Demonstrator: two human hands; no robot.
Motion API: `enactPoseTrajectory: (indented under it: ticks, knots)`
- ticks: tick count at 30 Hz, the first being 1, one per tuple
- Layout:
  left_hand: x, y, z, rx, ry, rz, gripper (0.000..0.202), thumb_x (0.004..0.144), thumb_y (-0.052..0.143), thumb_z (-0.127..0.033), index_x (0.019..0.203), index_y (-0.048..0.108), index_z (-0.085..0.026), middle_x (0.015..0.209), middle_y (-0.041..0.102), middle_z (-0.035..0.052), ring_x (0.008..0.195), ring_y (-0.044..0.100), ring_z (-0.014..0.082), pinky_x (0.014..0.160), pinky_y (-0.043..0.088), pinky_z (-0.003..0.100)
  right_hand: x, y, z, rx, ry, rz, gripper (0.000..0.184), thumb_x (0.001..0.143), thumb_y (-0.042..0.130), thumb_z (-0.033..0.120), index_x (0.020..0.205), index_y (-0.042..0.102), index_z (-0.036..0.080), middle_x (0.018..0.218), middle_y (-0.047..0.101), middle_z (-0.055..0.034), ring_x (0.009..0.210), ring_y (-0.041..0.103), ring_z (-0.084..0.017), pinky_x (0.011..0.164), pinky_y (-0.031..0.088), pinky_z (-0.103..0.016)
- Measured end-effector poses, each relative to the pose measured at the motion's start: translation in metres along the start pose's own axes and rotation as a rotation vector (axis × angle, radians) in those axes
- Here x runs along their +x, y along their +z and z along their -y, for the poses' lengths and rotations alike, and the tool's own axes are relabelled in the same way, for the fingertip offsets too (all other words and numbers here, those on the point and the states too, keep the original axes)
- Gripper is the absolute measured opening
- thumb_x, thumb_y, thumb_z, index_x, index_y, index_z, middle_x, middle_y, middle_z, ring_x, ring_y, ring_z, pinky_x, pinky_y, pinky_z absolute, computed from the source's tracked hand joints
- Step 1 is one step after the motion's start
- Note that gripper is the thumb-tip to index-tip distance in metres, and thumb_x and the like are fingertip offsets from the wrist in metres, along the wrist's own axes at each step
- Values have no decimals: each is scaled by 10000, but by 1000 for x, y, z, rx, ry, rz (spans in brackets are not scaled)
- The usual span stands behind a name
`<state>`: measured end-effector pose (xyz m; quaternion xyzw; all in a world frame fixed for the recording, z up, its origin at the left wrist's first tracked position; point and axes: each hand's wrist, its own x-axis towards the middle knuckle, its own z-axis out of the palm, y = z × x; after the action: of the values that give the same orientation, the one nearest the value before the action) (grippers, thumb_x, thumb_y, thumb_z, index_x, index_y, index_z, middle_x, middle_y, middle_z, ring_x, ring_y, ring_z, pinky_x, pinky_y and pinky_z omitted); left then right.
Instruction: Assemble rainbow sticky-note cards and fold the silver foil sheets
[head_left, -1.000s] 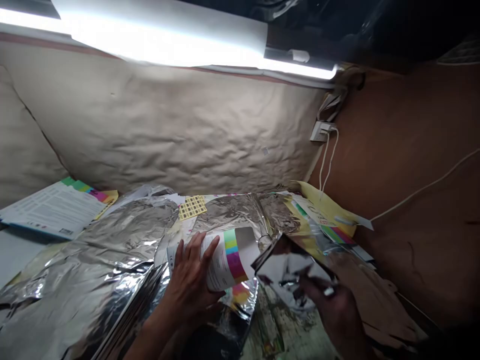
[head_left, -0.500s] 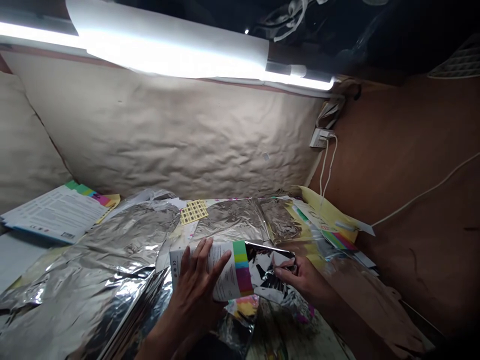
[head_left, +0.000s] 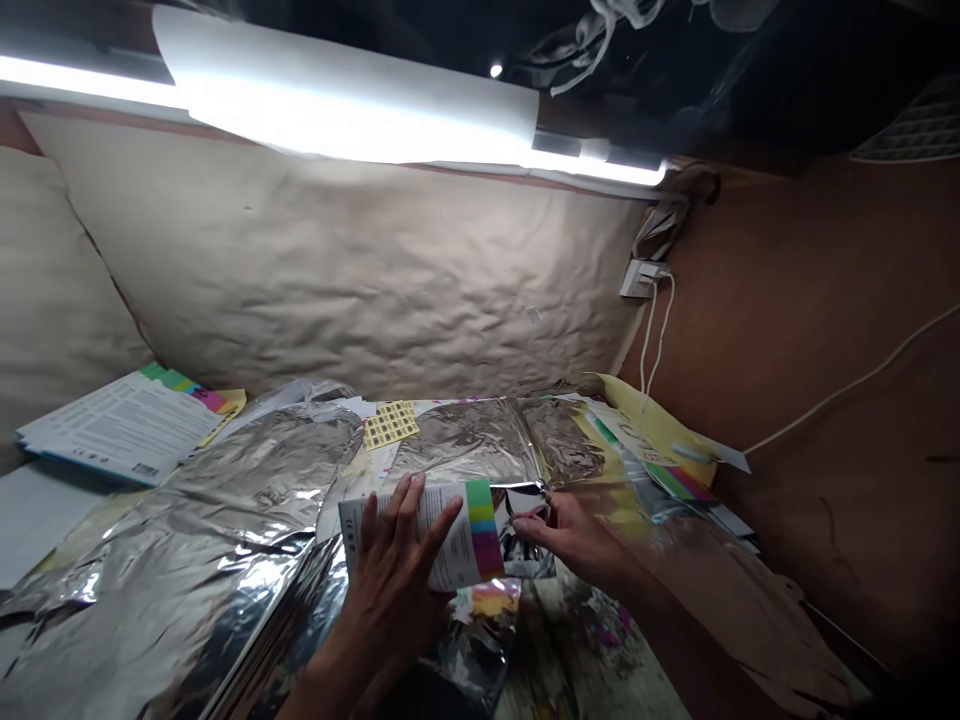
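Observation:
My left hand lies over a white printed card sleeve, four fingers spread across its top face and the thumb out of sight. The sleeve has small text and a green, yellow, blue and magenta band at its right end. From that end sticks out a shiny silver foil pouch. Its right edge is pinched between the thumb and fingers of my right hand. How far the pouch reaches inside the sleeve is hidden. Just below lies a clear, shiny packet with orange and pink print.
Large silver foil sheets cover the left of the worktop. Similar printed cards are stacked at far left. A yellow sticker sheet lies at the back; yellow paper and more cards sit right. White cables hang from a wall socket.
My right hand has moved left towards the sleeve with the foil pouch, and less of the pouch shows beyond the coloured band. My left hand and the sleeve have stayed nearly still.

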<state>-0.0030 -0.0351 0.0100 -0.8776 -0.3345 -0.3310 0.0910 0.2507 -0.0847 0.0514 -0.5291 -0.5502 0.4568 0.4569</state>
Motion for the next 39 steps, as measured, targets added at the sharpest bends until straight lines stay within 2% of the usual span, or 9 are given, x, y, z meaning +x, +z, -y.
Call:
enactPoseTrajectory:
  ticks: [5,14,19,22,25,27,29,34,39]
  knots:
    - [-1,4,-1,31,-83,-51,950,674,768,-363,1514,327,-318,1602,209,161,1438,243,419,1148,76,631,6,12,1,-30,-49,-201,412,843,681,457,1161,700,197,1031,739,-78,981,665,-272,863,520,-382]
    - [-4,6,-10,-1,-92,-68,1014,661,790,-425,1531,284,-304,1587,173,202,1424,243,451,1131,97,651,15,53,17,435,118,363,628,849,513,712,982,735,140,785,703,-80,776,668,-226,740,519,-341]
    - [-6,5,-7,23,-84,-63,1049,643,802,-430,1535,263,-311,1598,145,195,1421,234,467,1122,104,663,17,55,27,105,41,485,352,765,745,500,883,719,170,734,658,7,706,613,-174,686,501,-268]
    - [-1,6,-11,46,-141,-161,1024,695,762,-449,1548,229,-260,1571,201,223,1401,279,462,1124,110,662,10,62,25,-167,-180,204,273,810,723,355,1042,703,210,981,706,-44,917,648,-247,837,529,-336]
    - [4,6,-17,109,-236,-337,1052,733,738,-488,1559,165,-176,1512,263,283,1363,329,479,1102,163,672,-1,69,13,-337,-553,-406,716,763,777,285,1408,467,269,1429,507,-108,1323,451,-343,1100,377,-498]
    - [5,5,-21,99,-249,-396,1197,669,747,-629,1560,122,-130,1491,264,317,1347,323,512,1065,234,676,-5,71,6,-223,-597,-560,1015,732,811,301,1539,194,285,1557,340,-127,1398,366,-352,1106,364,-546]
    - [3,1,-22,1,-244,-360,1336,575,732,-754,1562,83,-130,1470,307,317,1311,365,516,1020,309,663,-3,69,4,14,-430,-478,1016,763,792,348,1546,151,253,1495,441,-163,1288,517,-337,1005,479,-503]
    - [2,-17,-8,-859,-496,33,1037,794,646,-625,1562,75,-227,1015,683,105,815,666,266,775,526,418,9,50,15,311,-65,-84,411,747,807,376,1041,693,113,896,762,-114,801,718,-259,725,561,-346]
    - [13,-19,8,-1530,-651,214,522,832,694,-394,1264,578,-125,959,714,101,823,667,229,742,518,321,17,49,7,337,30,208,366,683,845,333,972,743,134,840,751,-61,826,702,-221,759,528,-314]
